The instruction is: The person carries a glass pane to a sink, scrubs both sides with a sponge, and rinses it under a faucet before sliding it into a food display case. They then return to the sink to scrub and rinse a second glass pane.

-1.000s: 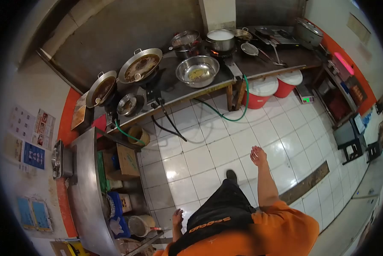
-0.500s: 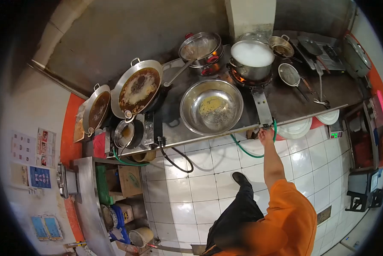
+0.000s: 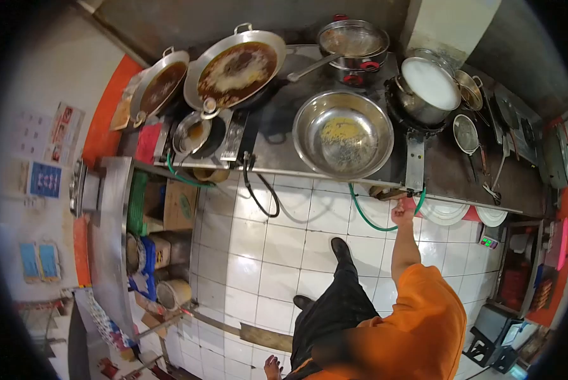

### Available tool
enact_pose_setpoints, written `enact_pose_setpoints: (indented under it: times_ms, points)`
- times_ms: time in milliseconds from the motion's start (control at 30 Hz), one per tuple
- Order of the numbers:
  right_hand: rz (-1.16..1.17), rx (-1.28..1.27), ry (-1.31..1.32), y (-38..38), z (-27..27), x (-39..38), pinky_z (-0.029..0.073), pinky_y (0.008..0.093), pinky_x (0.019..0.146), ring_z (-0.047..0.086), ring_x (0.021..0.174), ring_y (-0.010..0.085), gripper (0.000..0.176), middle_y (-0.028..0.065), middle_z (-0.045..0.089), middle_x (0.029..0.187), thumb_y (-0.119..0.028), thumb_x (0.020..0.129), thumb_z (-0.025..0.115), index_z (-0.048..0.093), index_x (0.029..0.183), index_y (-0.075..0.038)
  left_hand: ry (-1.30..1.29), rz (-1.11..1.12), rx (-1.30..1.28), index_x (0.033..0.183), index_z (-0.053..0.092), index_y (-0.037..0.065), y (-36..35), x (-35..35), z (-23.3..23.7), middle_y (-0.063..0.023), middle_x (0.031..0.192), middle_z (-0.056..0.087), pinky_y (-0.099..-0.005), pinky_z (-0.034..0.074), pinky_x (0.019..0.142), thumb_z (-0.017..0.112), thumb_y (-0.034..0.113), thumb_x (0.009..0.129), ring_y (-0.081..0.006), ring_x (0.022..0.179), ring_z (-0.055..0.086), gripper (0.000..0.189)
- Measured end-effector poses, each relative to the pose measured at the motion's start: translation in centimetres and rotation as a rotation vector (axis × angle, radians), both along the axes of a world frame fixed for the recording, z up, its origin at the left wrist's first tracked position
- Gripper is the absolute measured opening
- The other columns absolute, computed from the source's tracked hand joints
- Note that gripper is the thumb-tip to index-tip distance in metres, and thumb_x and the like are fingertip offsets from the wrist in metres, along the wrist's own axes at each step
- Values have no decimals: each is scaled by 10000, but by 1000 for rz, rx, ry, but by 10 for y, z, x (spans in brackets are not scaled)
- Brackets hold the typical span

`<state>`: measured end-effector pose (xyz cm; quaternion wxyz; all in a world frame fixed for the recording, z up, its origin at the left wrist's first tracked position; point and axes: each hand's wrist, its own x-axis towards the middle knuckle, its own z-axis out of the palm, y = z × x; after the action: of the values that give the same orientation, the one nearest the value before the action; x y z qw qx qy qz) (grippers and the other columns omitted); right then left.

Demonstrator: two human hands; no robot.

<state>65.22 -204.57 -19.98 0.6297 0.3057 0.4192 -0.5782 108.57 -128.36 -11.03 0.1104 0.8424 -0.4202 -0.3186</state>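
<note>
My right hand (image 3: 403,211) reaches up to the front edge of the steel counter (image 3: 284,163), its fingers on the gas valve (image 3: 388,192) where the green hose (image 3: 363,215) joins, below the burner. Above that burner stands a steel pot (image 3: 428,83) full of white foamy liquid. To its left rests a big steel bowl (image 3: 343,134) with yellow residue. My left hand (image 3: 272,366) hangs low by my side, empty, fingers apart.
A large wok (image 3: 236,63) of brown oil, a second wok (image 3: 160,82), a small pot (image 3: 195,132) and a strainer pot (image 3: 352,41) line the counter. A black hose (image 3: 258,193) dangles below. White-lidded red buckets (image 3: 445,213) sit underneath. A metal shelf (image 3: 110,228) stands left.
I have stepped up to the counter. My right hand rose from mid-air to the gas valve and stays there; the flame seen under the pot earlier no longer shows.
</note>
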Motion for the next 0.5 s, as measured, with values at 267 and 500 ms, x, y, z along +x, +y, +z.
enact_pose_setpoints:
  times_ms: [267, 500]
  points:
    - [1712, -28, 720, 235, -120, 129, 395, 346, 350, 520, 414, 207, 503, 90, 583, 596, -498, 961, 474, 570, 712, -71, 592, 832, 174, 1166, 619, 62, 92, -141, -33, -163, 1131, 630, -439, 519, 895, 656, 242, 836, -254, 1067, 606, 377]
    - [2557, -232, 958, 310, -24, 277, 530, 374, 516, 658, 632, 238, 500, 116, 673, 835, -505, 923, 523, 605, 988, -17, 383, 1143, 126, 1265, 592, 65, 173, -219, -76, -203, 1283, 580, -456, 481, 973, 657, 268, 810, -323, 1170, 570, 503]
